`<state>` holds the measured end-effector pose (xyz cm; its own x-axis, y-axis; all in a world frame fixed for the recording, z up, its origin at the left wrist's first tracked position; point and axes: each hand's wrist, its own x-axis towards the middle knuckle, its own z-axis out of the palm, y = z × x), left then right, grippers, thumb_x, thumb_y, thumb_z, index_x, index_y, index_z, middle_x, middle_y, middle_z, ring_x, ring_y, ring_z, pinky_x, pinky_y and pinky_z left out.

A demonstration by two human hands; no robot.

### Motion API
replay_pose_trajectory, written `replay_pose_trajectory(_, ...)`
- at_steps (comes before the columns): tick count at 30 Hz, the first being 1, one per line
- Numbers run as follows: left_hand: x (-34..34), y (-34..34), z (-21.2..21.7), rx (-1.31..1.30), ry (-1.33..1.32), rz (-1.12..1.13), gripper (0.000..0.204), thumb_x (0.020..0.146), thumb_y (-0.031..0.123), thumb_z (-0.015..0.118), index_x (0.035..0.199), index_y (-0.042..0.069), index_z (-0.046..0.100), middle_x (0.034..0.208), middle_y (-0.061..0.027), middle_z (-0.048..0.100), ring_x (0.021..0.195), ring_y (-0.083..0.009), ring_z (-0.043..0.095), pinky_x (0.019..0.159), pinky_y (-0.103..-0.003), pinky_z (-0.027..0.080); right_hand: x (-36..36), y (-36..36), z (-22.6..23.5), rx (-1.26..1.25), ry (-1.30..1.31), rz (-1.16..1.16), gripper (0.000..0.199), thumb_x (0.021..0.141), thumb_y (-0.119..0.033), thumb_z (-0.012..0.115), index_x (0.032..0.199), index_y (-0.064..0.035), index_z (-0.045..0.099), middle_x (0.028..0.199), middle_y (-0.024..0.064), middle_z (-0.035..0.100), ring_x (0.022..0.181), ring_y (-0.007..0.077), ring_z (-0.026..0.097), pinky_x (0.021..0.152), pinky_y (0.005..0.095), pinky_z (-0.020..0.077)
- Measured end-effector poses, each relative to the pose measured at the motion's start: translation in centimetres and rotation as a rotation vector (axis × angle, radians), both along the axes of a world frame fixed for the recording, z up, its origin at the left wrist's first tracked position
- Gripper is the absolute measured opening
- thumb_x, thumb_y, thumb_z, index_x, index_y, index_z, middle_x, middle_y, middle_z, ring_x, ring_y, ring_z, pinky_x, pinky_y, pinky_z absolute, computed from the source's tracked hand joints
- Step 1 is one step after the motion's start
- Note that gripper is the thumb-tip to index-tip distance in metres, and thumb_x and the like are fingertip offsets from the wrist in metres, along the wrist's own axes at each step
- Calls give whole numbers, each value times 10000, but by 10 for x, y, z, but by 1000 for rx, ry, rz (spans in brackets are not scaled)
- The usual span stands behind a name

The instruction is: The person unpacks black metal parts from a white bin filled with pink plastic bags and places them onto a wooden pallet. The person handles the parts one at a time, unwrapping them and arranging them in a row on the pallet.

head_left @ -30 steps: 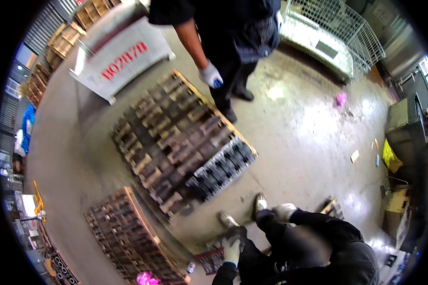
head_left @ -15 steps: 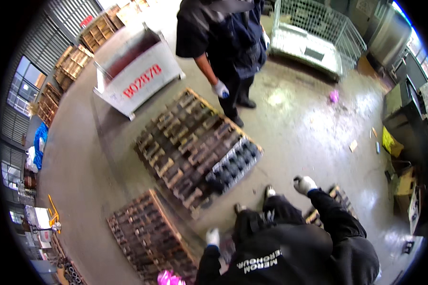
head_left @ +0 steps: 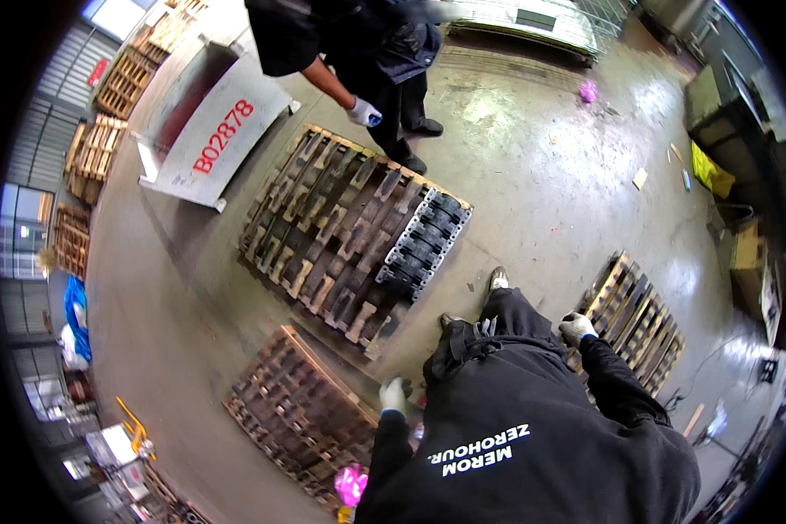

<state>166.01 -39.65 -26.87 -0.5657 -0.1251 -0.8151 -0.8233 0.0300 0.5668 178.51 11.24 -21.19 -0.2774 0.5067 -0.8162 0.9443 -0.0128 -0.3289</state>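
Our left hand hung near the brown pallet, our right hand beside the slatted pallet; their grip we couldn't tell. We judged both pallets stiff, heavy, best held by outer edges.

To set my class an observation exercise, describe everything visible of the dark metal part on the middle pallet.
The dark metal part looks long and blocky, with blackish sections in a row between paler, notched edges. It lies slantwise at the right end of the wooden pallet; no hand touches it. Its underside is hidden.
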Motion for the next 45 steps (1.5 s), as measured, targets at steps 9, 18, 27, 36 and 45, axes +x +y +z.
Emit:
replay_pose_trajectory(9, -33, -5, -2, 30, 38, -134, 192, 888, 103, 603, 1048, 13, 656, 864, -119, 679, 721, -223, 660, 626, -332, 531, 21, -13, -32, 36, 155, -263, 272, 827, -126, 593, 1053, 5, 667, 714, 97, 647, 573, 203, 614, 517, 347, 504)
replay_pose_trajectory(18, -39, 5, 22, 0, 25, -148, 296, 910, 85, 557, 1196, 14, 592, 919, -155, 681, 697, -215, 651, 622, -326, 543, 27, -31, -17, -32, 185, -368, 310, 825, -123, 585, 1076, 54, 628, 744, 115, 641, 548, 214, 600, 501, 350, 486)
replay_pose_trajectory(27, -19, 14, 13, 30, -43, -123, 293, 931, 148, 564, 1192, 17, 596, 905, -155, 685, 715, -244, 670, 633, -352, 553, 53, -32, -35, -5, 78, -276, 265, 794, -99, 590, 1010, 35, 664, 773, 106, 673, 646, 203, 630, 589, 329, 508)
replay_pose_trajectory(36, -12, 0, -2, 47, -29, -94, 300, 914, 145, 561, 1167, -8, 617, 968, -180, 685, 770, -269, 677, 656, -363, 562, 25, -29, -21, 55, 153, -255, 281, 818, -90, 596, 1062, 44, 635, 764, 126, 662, 623, 219, 632, 571, 343, 516)
replay_pose_trajectory(45, -10, 6, -4, 85, -19, -78, 355, 947, 180, 532, 1248, -5, 563, 991, -200, 675, 817, -290, 670, 686, -370, 557, -13, -22, 5, 53, 244, -269, 531, 848, -97, 567, 1357, 23, 478, 787, 112, 629, 574, 194, 577, 504, 332, 485)
